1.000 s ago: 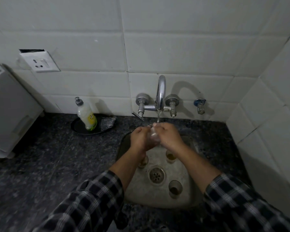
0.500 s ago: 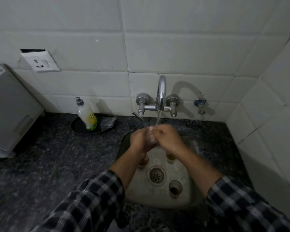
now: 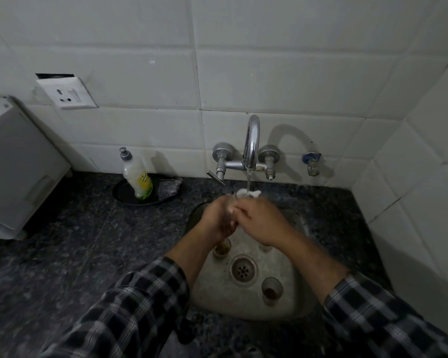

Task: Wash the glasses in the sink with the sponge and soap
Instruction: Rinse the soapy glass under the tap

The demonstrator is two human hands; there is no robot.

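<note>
Both hands meet over the steel sink [image 3: 290,310], under the running tap [image 3: 252,140]. My left hand [image 3: 216,219] grips a small clear glass [image 3: 239,194], whose soapy rim shows under the water stream. My right hand [image 3: 263,219] curls around the same glass from the right. Three more small glasses stand in the basin: one by my left wrist [image 3: 221,249], one mostly hidden under my right wrist [image 3: 264,246], one near the front [image 3: 270,289]. The soap bottle [image 3: 137,177] and grey sponge [image 3: 169,188] sit on a black dish [image 3: 124,196].
The dark granite counter [image 3: 70,254] surrounds the sink. A white appliance [image 3: 16,174] stands at the far left below a wall socket [image 3: 66,93]. A small side tap [image 3: 311,162] sticks out of the tiled wall to the right, where a side wall closes in.
The glass has been raised slightly toward the spout, and foam now shows on its rim. Both hands stay around it; the rest is unchanged.
</note>
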